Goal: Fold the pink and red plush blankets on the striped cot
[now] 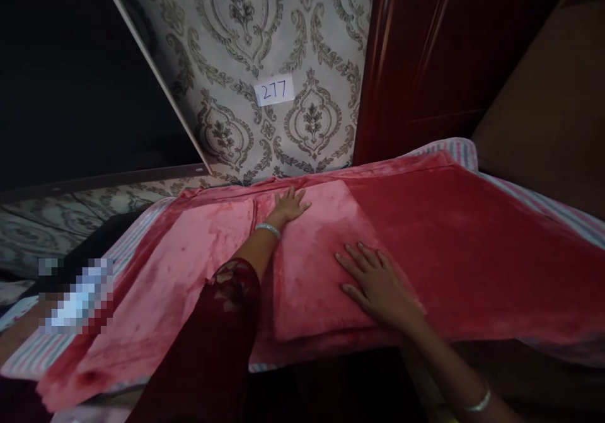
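A plush pink-red blanket point(463, 246) lies spread over a bed, with a folded panel in the middle. My left hand point(289, 205) reaches far forward and lies flat, fingers spread, on the far edge of the folded panel near the wall. A silver bangle point(268, 229) sits on that wrist, below a dark red patterned sleeve. My right hand point(375, 283) rests flat with fingers apart on the near right part of the same folded panel. Neither hand holds anything.
A striped sheet point(460, 150) shows under the blanket at the edges. Patterned wallpaper with a white label reading 277 point(274, 90) is behind the bed. A dark red wooden door point(425, 57) stands at the right, a brown panel point(548, 108) beside it. A blurred patch point(75, 297) lies at the left.
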Demonstrator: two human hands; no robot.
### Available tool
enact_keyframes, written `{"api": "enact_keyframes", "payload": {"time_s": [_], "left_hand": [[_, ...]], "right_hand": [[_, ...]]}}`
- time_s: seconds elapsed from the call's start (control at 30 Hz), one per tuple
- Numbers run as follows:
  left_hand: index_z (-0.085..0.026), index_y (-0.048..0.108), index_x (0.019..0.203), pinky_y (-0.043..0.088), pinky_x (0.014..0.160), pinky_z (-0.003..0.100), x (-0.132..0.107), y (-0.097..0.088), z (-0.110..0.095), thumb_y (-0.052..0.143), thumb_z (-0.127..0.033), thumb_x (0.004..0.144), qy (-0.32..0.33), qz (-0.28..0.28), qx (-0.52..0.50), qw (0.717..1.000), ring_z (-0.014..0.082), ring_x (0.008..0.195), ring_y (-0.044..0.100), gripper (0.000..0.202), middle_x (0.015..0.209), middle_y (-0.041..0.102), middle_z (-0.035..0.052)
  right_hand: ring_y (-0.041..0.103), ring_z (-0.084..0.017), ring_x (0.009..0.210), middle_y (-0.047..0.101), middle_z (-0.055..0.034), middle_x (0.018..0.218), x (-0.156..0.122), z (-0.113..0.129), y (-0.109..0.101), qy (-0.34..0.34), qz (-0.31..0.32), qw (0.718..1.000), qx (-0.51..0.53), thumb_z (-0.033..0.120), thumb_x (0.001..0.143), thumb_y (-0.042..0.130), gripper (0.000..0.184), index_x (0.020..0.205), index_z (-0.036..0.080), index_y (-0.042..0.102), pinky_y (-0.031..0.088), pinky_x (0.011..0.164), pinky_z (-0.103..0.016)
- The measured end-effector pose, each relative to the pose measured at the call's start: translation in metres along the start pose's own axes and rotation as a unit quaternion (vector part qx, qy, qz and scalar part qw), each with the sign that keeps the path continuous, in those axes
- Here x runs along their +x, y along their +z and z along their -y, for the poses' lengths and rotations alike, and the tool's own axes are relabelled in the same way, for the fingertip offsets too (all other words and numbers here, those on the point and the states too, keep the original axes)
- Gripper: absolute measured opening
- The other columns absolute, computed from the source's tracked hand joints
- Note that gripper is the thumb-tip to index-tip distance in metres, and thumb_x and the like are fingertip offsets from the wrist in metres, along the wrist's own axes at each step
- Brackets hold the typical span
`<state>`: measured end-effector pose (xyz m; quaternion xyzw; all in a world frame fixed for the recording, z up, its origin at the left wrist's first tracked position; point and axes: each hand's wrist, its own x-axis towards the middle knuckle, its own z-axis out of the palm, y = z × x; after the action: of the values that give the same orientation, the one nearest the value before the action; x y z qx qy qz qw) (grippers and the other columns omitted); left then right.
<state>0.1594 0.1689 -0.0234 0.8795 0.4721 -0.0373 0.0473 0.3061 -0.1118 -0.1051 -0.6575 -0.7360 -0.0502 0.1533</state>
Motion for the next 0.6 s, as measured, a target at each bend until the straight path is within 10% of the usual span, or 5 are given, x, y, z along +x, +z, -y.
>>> {"api": "enact_keyframes", "payload": {"time_s": [0.33, 0.6], "left_hand": [[-0.032, 0.027, 0.162, 0.013, 0.123, 0.063, -0.094, 0.030, -0.026, 0.036, -0.069, 0.097, 0.168, -0.036, 0.027, 0.985, 0.0377, 0.157, 0.013, 0.076, 0.171, 0.019, 0.0095], [-0.029, 0.030, 0.161, 0.020, 0.120, 0.067, -0.101, 0.055, -0.025, 0.038, -0.068, 0.097, 0.174, -0.099, 0.012, 0.980, 0.0397, 0.155, 0.019, 0.076, 0.169, 0.024, 0.0126]], "right_hand": [[0.029, -0.034, 0.150, 0.035, -0.0066, 0.165, -0.002, -0.001, 0.002, 0.001, -0.009, 1.000, -0.003, 0.051, 0.102, 0.040, 0.058, 0.157, 0.035, 0.040, 0.024, 0.118, -0.062], [0.037, -0.036, 0.145, 0.041, -0.0071, 0.161, -0.003, -0.008, 0.011, -0.023, -0.026, 0.999, -0.027, 0.051, 0.103, 0.033, 0.055, 0.153, 0.035, 0.047, 0.032, 0.113, -0.064]]}}
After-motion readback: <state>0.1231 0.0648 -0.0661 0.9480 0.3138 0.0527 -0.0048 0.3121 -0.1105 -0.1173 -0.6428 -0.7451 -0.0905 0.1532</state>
